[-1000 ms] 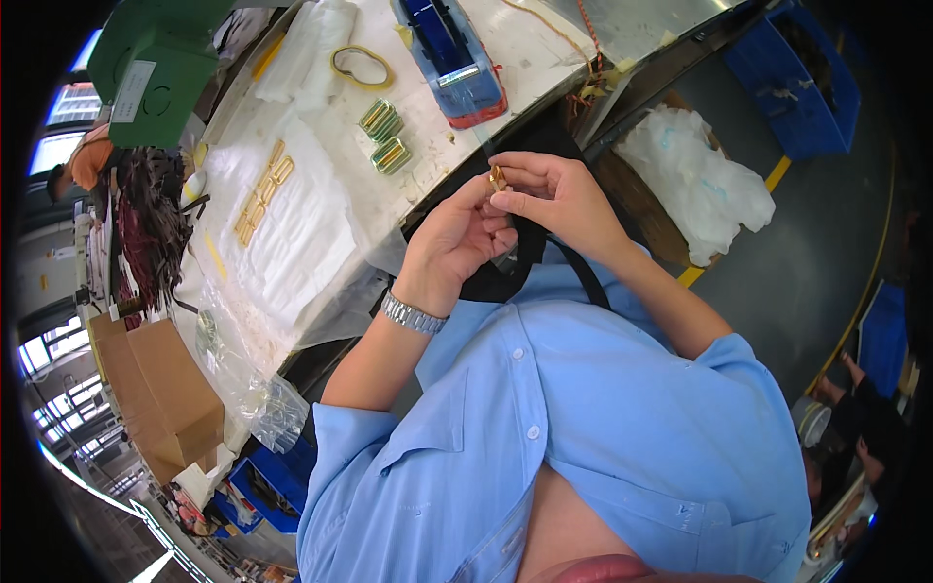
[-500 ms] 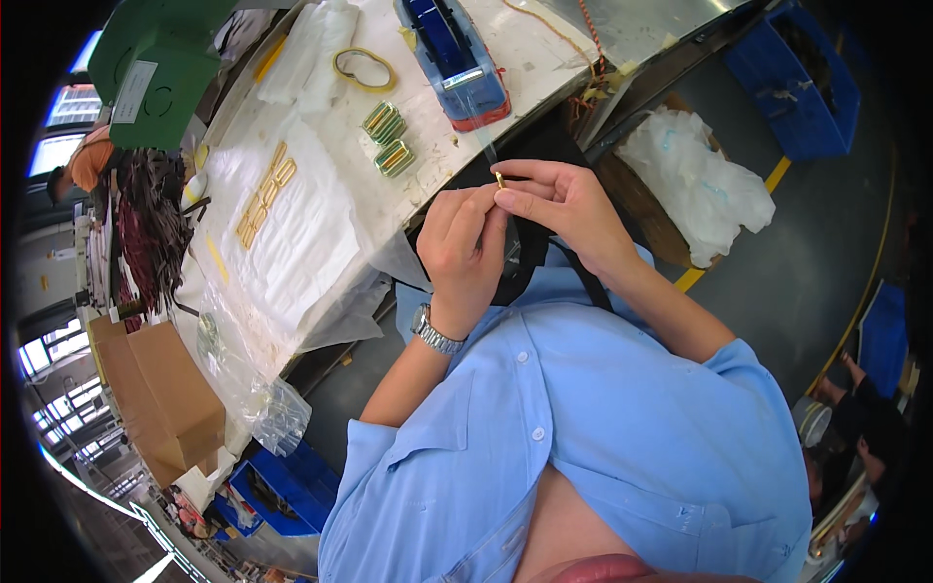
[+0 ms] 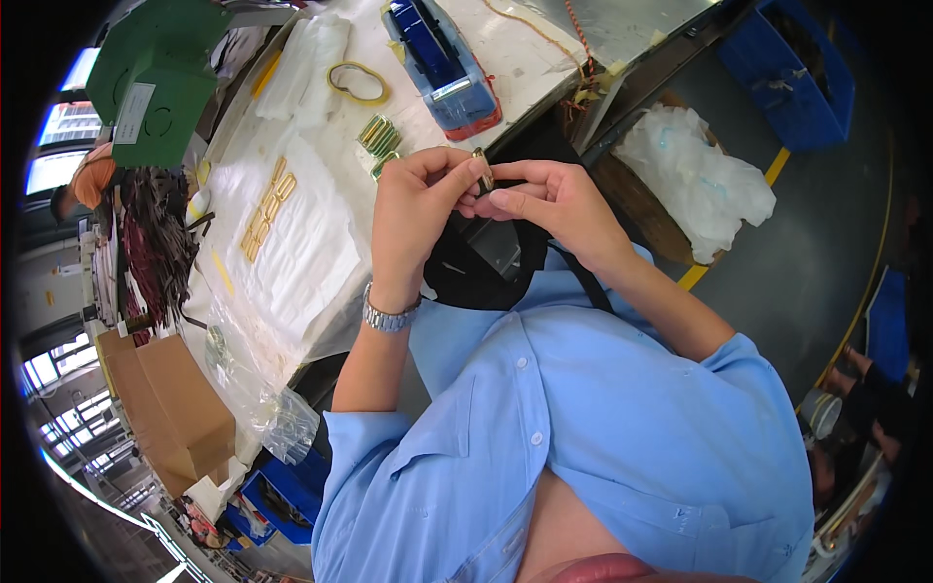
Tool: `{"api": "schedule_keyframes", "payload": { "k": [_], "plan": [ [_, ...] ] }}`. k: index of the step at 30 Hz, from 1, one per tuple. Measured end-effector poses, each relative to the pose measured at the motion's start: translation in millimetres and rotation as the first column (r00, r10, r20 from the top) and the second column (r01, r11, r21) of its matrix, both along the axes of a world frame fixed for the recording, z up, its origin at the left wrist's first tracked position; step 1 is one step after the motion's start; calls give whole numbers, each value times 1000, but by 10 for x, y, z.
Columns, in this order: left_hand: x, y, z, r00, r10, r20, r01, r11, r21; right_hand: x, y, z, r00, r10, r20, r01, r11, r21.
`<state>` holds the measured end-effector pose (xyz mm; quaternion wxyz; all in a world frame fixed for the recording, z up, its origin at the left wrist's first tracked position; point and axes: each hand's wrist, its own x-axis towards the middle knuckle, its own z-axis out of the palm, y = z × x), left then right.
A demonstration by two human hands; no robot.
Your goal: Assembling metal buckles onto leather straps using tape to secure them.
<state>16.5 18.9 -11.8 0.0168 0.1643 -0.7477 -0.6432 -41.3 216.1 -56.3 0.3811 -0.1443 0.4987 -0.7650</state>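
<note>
Upper centre of frame — my left hand (image 3: 413, 219) and right hand (image 3: 554, 199) both pinch one small gold metal clip (image 3: 482, 167), fingertips narrow.

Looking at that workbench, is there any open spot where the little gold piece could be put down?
Both hands, left hand and right hand, pinch the small gold part. Bare white bench lies right of the blue tape dispenser, up to the orange cord. A smaller gap sits between the tape ring and the green-gold clips. The gold rows crowd the plastic sheet.
</note>
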Motion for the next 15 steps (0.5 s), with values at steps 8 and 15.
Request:
{"api": "schedule_keyframes", "payload": {
  "k": [8,15],
  "plan": [
    [-215,-340,108,957,-220,191,188,966,176,-389,-102,19,921,98,-376,-72,994,80],
    [-287,-429,136,929,-258,266,182,943,279,-380,-167,18,900,67,-431,-53,998,44]
  ]
}}
